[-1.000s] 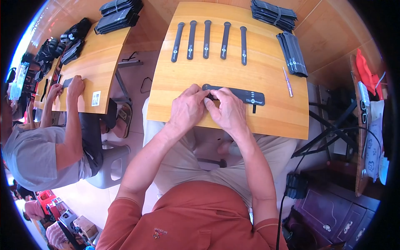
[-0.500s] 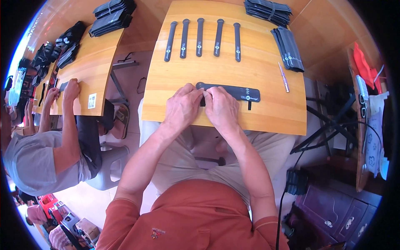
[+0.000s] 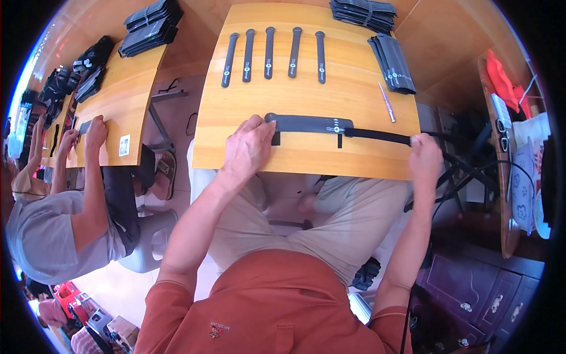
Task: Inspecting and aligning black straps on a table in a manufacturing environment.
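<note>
A flat dark grey strip (image 3: 303, 123) with a round left end and a printed right end lies across the near half of the table. My left hand (image 3: 250, 146) pinches it near that round end. From the printed end a narrow black strap (image 3: 377, 135) runs straight to the table's right edge. There my right hand (image 3: 425, 156) is closed on the strap's far end. Two short black tabs stick out below the strip, one of them (image 3: 339, 141) under the print. How the strap joins the strip cannot be made out.
Several similar grey strips (image 3: 269, 53) stand in a row on the wooden table (image 3: 236, 153). A pen-like tool (image 3: 387, 103), a pile of dark flat pieces (image 3: 394, 64) and a banded bundle (image 3: 364, 15) lie at right. A co-worker (image 3: 56, 224) sits left at another table (image 3: 138, 88).
My right hand has left the strip's round end and moved right to the table edge, with the black strap now stretched out. My left hand has stayed by the round end.
</note>
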{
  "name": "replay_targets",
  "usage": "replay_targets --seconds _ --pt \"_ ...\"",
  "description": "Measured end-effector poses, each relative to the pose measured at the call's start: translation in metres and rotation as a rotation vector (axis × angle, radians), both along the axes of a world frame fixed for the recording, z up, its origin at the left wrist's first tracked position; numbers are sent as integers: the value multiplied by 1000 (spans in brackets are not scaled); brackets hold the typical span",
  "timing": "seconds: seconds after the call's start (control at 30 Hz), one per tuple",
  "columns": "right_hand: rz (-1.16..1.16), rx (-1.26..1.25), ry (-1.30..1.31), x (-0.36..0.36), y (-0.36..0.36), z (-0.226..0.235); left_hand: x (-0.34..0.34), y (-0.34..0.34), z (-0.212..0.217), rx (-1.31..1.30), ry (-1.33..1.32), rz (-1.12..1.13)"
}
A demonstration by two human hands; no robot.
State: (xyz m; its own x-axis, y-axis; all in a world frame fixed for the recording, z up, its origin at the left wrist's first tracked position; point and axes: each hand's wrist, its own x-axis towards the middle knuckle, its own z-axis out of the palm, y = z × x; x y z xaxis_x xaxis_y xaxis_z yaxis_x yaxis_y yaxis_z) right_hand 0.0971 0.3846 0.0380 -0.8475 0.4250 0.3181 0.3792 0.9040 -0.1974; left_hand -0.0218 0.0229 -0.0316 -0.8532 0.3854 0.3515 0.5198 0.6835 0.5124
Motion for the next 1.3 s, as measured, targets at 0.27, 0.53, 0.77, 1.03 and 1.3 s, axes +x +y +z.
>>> replay_targets --seconds 0.27,0.53,0.77,1.03,1.3 --pt "-140 -204 265 70 64 70 -3 -3 -3 15 71 -34" --pt "216 -643 513 103 -57 93 51 19 51 209 -53 -152" --pt "716 -541 444 83 -165 72 119 53 95 547 78 -512" --pt "765 -738 207 59 -147 46 124 28 103 834 -711 -283" --pt "622 -871 17 33 -114 12 87 -5 53 976 -766 -71"
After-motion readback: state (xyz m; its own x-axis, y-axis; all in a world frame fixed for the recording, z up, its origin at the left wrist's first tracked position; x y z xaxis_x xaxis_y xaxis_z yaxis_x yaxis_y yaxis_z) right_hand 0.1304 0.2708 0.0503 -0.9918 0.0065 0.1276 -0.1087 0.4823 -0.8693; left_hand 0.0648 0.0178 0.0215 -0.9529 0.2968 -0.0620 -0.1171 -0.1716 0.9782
